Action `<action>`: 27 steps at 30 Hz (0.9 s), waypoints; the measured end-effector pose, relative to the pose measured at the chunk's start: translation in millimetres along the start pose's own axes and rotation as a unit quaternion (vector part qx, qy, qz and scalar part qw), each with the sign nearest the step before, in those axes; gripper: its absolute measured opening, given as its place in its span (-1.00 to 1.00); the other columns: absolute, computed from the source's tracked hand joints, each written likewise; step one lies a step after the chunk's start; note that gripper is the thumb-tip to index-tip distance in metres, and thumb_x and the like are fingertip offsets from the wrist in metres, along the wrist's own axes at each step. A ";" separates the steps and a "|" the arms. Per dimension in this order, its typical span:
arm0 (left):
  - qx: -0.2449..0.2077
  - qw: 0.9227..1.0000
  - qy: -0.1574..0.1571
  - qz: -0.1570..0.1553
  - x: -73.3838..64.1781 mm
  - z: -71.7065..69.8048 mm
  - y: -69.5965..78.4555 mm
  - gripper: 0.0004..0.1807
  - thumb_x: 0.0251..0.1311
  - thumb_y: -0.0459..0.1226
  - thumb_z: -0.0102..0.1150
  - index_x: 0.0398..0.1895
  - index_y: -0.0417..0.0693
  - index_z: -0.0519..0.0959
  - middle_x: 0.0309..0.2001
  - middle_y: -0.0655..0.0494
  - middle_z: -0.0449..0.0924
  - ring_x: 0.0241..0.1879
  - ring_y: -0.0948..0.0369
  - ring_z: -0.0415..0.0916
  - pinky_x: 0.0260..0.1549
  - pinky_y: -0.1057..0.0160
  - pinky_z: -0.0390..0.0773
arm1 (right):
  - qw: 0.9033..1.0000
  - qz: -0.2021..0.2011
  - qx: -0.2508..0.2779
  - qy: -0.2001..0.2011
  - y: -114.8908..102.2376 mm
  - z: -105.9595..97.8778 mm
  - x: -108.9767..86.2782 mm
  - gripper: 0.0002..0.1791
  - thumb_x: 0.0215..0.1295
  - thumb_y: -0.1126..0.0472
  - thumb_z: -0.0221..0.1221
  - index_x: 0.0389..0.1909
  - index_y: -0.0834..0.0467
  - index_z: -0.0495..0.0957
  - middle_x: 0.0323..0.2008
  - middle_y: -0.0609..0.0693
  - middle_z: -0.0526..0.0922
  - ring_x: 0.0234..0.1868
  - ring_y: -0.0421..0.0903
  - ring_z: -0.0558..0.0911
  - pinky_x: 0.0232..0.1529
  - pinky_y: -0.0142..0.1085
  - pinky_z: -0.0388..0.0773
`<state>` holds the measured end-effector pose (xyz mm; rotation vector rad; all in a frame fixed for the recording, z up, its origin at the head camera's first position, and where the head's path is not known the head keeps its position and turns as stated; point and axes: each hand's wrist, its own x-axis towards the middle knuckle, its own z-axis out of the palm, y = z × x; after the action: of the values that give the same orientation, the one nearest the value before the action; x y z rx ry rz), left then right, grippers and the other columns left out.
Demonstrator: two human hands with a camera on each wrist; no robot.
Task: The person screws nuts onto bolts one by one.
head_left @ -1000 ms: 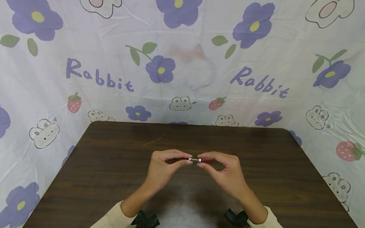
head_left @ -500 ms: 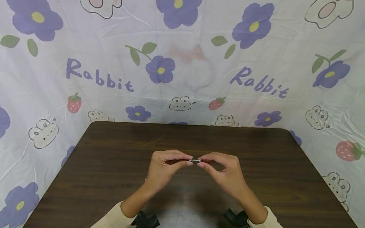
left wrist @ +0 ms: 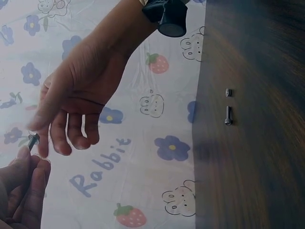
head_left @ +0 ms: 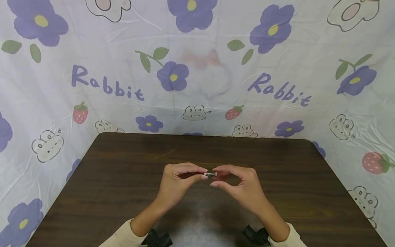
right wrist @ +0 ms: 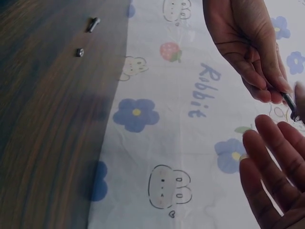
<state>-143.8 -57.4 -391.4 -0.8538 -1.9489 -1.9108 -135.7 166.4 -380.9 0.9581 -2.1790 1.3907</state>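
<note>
A small metal bolt [head_left: 210, 174] is held level above the table, pinched between the thumb and index finger of my left hand [head_left: 174, 181]. Its right end carries a wider piece; whether that is a nut or the bolt's head I cannot tell. My right hand [head_left: 243, 187] is beside that end, its index fingertip close to it and the thumb lowered away. In the right wrist view the other right fingers [right wrist: 267, 143] are extended. Both wrist views show a second bolt [left wrist: 228, 116] and a nut [left wrist: 228, 92] lying on the tabletop; the head view does not show them.
The dark wooden table [head_left: 123, 199] has a thin pale mark [head_left: 166, 151] near its back. A white cloth [head_left: 210, 82] printed with flowers and rabbits hangs behind and at both sides. Black straps [head_left: 157, 238] sit at both wrists.
My right thumb has dropped away from the bolt's right end, opening a gap below the index finger. My left hand keeps its pinch with almost no movement.
</note>
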 end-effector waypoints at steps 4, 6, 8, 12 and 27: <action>0.002 1.000 0.004 -0.001 -0.5 -0.7 -0.1 -0.89 0.11 -0.42 0.47 -0.27 -0.18 0.80 -0.33 0.08 0.78 -0.39 0.19 0.69 -0.46 0.26 0.69 | 1.000 -0.024 0.002 0.007 0.4 0.9 1.1 -0.61 0.04 0.44 0.49 -0.06 0.17 0.72 -0.27 -0.03 0.79 -0.29 -0.15 0.76 -0.20 -0.33 0.70; 0.000 1.000 0.003 -0.003 -0.7 -1.0 0.0 -0.89 0.11 -0.42 0.47 -0.27 -0.18 0.80 -0.33 0.07 0.77 -0.39 0.18 0.69 -0.45 0.24 0.70 | 0.999 -0.036 0.004 0.011 0.2 1.5 1.6 -0.61 0.05 0.47 0.48 -0.07 0.18 0.73 -0.26 -0.02 0.79 -0.28 -0.15 0.76 -0.19 -0.35 0.69; -0.001 1.000 0.002 -0.006 -1.0 -1.3 0.1 -0.89 0.11 -0.41 0.47 -0.27 -0.18 0.80 -0.33 0.07 0.78 -0.38 0.18 0.70 -0.44 0.22 0.71 | 0.999 -0.046 0.006 0.014 0.2 1.8 1.9 -0.63 0.05 0.51 0.46 -0.09 0.19 0.73 -0.26 -0.02 0.79 -0.27 -0.14 0.76 -0.18 -0.38 0.68; -0.004 1.000 0.000 -0.007 -1.0 -0.9 0.2 -0.88 0.11 -0.41 0.47 -0.26 -0.18 0.80 -0.32 0.07 0.78 -0.36 0.16 0.72 -0.40 0.16 0.73 | 0.999 -0.050 0.011 0.018 0.2 2.1 1.4 -0.65 0.08 0.53 0.43 -0.11 0.19 0.74 -0.27 -0.02 0.79 -0.27 -0.14 0.76 -0.18 -0.39 0.67; -0.024 1.000 -0.007 0.005 -1.2 1.1 -0.7 -0.87 0.10 -0.46 0.46 -0.26 -0.26 0.78 -0.31 0.01 0.78 -0.33 0.15 0.73 -0.36 0.15 0.73 | 0.999 -0.034 0.029 0.007 1.6 5.5 -0.9 -0.78 0.21 0.51 0.34 -0.26 0.14 0.75 -0.38 -0.08 0.77 -0.34 -0.17 0.76 -0.23 -0.36 0.69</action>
<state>-143.0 -56.5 -392.7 -0.8897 -1.9101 -1.9580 -136.1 162.2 -384.8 1.0303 -2.0871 1.4307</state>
